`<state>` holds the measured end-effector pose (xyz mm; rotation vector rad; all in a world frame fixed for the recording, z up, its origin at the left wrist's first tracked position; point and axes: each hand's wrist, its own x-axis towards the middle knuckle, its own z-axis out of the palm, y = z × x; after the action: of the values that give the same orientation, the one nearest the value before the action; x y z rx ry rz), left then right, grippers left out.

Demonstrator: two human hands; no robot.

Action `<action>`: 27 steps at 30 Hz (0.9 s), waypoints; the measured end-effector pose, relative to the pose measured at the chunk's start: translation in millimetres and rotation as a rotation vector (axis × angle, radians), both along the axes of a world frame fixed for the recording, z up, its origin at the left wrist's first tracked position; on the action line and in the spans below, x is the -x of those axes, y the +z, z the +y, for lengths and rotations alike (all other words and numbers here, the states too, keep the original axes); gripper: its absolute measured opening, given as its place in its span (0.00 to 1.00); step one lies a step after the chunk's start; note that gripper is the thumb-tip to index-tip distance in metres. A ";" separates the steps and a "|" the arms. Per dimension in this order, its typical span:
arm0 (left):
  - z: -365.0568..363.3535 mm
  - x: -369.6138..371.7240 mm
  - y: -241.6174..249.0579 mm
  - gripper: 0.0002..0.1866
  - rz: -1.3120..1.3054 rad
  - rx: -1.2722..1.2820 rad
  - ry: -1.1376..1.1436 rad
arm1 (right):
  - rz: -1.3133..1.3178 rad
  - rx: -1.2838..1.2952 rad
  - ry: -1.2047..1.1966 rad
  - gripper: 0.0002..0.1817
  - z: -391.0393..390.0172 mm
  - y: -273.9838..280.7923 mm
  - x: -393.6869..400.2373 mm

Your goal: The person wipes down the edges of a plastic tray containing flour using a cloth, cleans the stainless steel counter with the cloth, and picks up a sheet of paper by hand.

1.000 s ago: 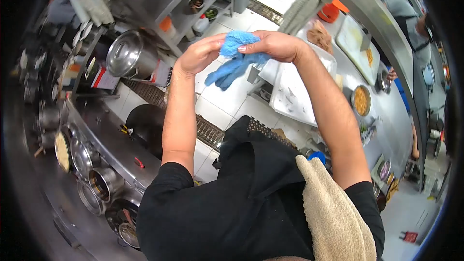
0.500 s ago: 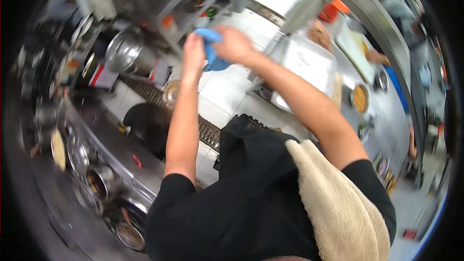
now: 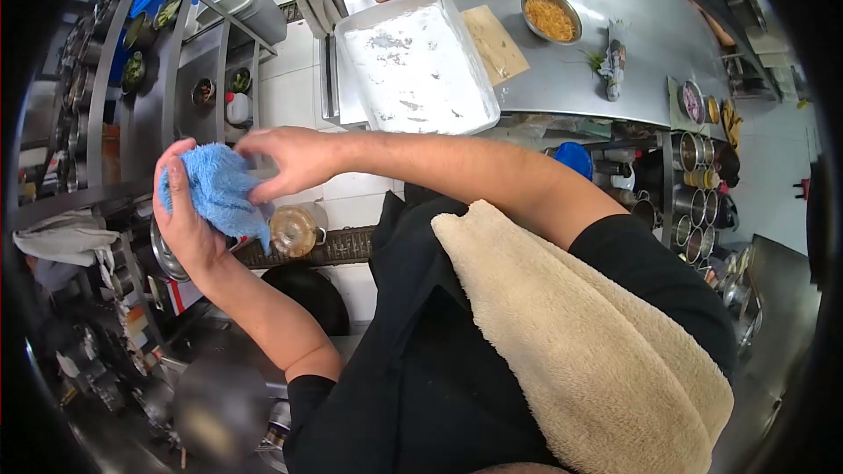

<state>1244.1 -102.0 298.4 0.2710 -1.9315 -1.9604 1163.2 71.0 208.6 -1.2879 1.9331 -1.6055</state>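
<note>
A bunched blue cloth [image 3: 218,183] is held up in front of me on the left. My left hand [image 3: 183,211] grips it from the left, thumb across its front and fingers partly hidden behind. On the cloth's other side, my right hand [image 3: 285,162] has its thumb and fingers around the near edge; the fingertips are slightly blurred. A corner of the cloth hangs down beside a round light-brown container [image 3: 295,230]. Over the front of my black clothing lies a beige towel [image 3: 588,333].
A white-dusted tray [image 3: 421,70] sits on the steel table [image 3: 562,88] beside a brown board [image 3: 496,44] and a bowl of orange shreds [image 3: 551,17]. Metal shelving [image 3: 198,79] stands at left. A dark wok [image 3: 307,298] is low, near a floor drain [image 3: 347,246].
My view has turned towards the steel table. Both hands and the blue cloth now appear lower and further left, with the cloth more spread over my left palm.
</note>
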 end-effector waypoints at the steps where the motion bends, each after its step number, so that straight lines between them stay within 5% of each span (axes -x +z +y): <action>1: 4.6 7.2 7.3 0.19 0.014 -0.004 -0.013 | -0.083 0.120 0.053 0.30 3.8 -1.6 2.6; 8: 22.0 48.0 -20.7 0.20 0.022 -0.212 -0.016 | -0.304 -0.244 0.027 0.24 121.6 24.8 20.7; 10: 58.9 59.7 -35.6 0.18 0.053 -0.367 -0.004 | -0.317 -0.168 -0.053 0.23 143.7 12.9 20.4; 12: 82.3 64.9 -50.8 0.18 0.034 -0.485 -0.089 | -0.387 0.024 -0.112 0.23 174.1 -0.8 21.0; 15: 130.3 64.9 -76.4 0.16 -0.032 -0.504 -0.211 | -0.845 0.523 -0.344 0.29 210.5 8.9 6.8; 17: 168.8 65.6 -101.4 0.15 -0.169 -0.201 -0.304 | -0.945 0.760 -0.453 0.31 223.7 8.2 10.5; 19: 215.2 62.8 -106.8 0.15 -0.209 -0.155 -0.529 | -1.021 0.881 -0.506 0.34 230.4 19.4 17.2; 24: 275.6 61.8 -121.8 0.25 0.025 0.141 -0.773 | -0.512 -0.012 -0.884 0.31 265.5 -5.1 27.9; 27: 247.1 76.3 -153.0 0.26 -0.119 0.257 -0.828 | -0.217 -0.413 -0.969 0.27 307.5 -16.8 61.1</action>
<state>1167.8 145.0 145.4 -0.5900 -2.6135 -2.1220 1102.1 378.5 191.8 0.0443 2.7122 -1.4399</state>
